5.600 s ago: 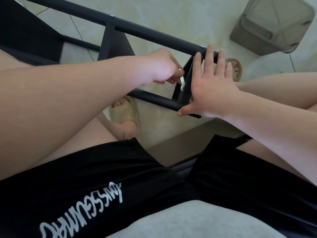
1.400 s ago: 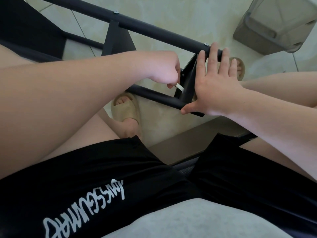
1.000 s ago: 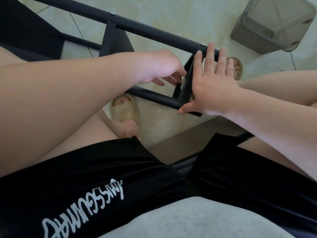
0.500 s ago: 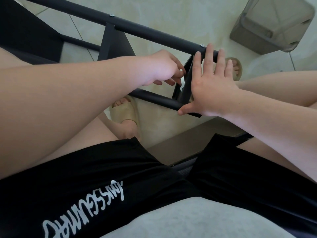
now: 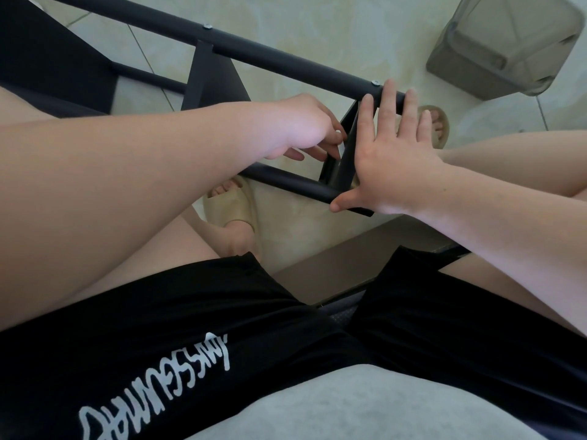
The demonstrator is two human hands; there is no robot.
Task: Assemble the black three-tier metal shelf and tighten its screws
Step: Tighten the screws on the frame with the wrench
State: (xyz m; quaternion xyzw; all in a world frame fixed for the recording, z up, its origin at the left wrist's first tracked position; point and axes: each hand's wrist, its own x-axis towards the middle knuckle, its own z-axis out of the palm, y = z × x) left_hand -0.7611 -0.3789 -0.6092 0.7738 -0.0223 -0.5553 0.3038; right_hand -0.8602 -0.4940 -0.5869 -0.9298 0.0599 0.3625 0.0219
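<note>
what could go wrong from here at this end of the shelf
1. The right hand only presses flat on the end panel without gripping, so the shelf frame may shift as the left hand works.
2. The left hand's fingers sit in the tight corner by that panel and might get pinched.
3. The sandalled foot sits right by the lower tube; a slip could hit toes.

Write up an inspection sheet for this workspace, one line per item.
Surface: pale tiled floor.
Job's things: black shelf frame, two screws seated in its upper tube, end panel between the hands.
Clutter: grey translucent bin on the floor, apart from the frame.
Hands: right hand flat against the end panel, touching the upper tube; left hand at the panel's inner side, what it holds too small to tell.
Cables: nothing seen.
Surroundings: seated person's black shorts, beige slippers.
</note>
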